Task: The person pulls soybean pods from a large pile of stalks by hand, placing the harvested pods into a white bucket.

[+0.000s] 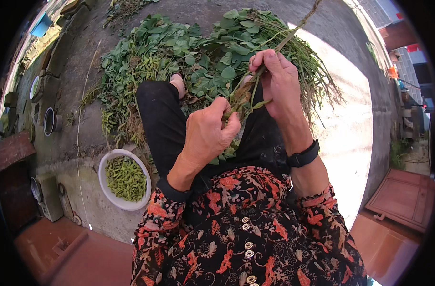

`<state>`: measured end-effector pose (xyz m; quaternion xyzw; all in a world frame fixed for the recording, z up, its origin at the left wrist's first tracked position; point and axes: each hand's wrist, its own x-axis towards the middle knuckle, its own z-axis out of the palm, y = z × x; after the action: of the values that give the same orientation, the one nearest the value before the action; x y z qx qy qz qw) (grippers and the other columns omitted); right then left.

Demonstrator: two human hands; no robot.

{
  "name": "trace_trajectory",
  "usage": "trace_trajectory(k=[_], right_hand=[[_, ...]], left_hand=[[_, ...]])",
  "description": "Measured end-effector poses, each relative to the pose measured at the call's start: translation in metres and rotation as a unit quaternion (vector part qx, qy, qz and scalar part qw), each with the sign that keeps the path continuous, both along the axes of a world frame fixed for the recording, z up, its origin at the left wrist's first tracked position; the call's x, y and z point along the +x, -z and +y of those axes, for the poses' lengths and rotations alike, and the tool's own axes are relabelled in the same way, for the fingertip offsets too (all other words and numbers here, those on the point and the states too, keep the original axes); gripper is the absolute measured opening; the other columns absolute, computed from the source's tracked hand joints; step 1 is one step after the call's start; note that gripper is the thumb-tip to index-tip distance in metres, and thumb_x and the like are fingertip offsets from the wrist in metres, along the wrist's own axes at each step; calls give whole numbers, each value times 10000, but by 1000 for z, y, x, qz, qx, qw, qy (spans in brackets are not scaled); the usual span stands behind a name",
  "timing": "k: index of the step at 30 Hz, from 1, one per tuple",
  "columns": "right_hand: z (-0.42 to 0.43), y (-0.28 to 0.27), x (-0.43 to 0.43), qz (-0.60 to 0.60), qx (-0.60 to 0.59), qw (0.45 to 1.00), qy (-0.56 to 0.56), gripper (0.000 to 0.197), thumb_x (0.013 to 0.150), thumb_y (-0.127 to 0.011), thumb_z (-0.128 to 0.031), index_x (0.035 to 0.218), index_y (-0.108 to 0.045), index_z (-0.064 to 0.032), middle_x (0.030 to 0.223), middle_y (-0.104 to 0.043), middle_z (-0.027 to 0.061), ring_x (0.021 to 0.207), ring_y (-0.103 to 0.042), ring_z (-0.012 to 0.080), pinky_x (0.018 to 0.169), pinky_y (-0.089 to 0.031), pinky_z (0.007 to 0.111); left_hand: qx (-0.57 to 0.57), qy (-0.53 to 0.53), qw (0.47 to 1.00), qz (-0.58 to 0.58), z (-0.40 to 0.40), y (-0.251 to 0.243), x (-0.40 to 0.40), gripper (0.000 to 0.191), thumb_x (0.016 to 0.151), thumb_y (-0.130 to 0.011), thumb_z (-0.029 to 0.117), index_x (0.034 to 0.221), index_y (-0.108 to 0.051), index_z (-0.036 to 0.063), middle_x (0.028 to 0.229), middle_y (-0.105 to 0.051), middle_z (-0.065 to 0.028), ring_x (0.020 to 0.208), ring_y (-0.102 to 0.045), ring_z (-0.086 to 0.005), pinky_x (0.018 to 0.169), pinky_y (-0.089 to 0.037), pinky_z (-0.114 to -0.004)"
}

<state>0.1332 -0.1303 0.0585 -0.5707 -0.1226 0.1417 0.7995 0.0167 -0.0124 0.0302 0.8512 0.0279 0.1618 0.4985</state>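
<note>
My right hand (280, 80) holds a soybean plant's stem (290, 35) between thumb and fingers, its thick end pointing up and to the right. My left hand (212, 134) pinches a green pod on the same plant, among dry brown leaves (241, 96) over my lap. Beyond my knees lies a wide heap of cut soybean plants (160, 46), with leaves, pods and stalks. At the left, a white plastic basin (102, 178) stands on the ground, holding many picked green pods (126, 178).
Concrete ground (67, 136) surrounds the heap, sunlit at the right. A dark-rimmed pot (50, 121), a small bowl (35, 87) and stone blocks stand along the left. Reddish metal doors (403, 200) are at the lower right and lower left.
</note>
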Motion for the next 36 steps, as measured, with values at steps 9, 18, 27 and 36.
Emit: trace_trajectory(k=[9, 18, 27, 36], right_hand=[[-56, 23, 75, 109, 174, 949, 239, 220, 938, -445, -192, 761, -488, -70, 702, -481, 25, 668, -484, 141, 629, -444, 314], [12, 8, -7, 31, 77, 986, 143, 201, 899, -543, -203, 873, -610, -15, 829, -615, 41, 702, -544, 96, 603, -456, 229], [21, 24, -34, -96, 1, 993, 75, 209, 912, -523, -188, 875, -611, -2, 815, -610, 23, 705, -543, 84, 618, -467, 223], [-32, 39, 45, 72, 142, 962, 220, 223, 948, -422, -200, 866, -541, -30, 829, -584, 83, 749, -519, 158, 702, -441, 315]], left_hand=[[-366, 251, 881, 164, 8, -16, -43, 116, 840, -528, 97, 753, -475, 41, 610, -459, 17, 514, -425, -30, 439, -296, -176], [-720, 195, 646, 160, -12, 21, 5, 165, 888, -463, 194, 873, -468, 31, 808, -586, -174, 623, -546, -214, 541, -442, -277], [-841, 131, 517, 94, -8, 31, 11, 338, 926, -445, 355, 851, -550, 42, 695, -534, -36, 582, -431, -139, 497, -347, -241], [-670, 242, 684, 158, -5, 1, -31, 374, 913, -499, 273, 684, -546, -20, 478, -444, -44, 406, -347, -99, 387, -260, -238]])
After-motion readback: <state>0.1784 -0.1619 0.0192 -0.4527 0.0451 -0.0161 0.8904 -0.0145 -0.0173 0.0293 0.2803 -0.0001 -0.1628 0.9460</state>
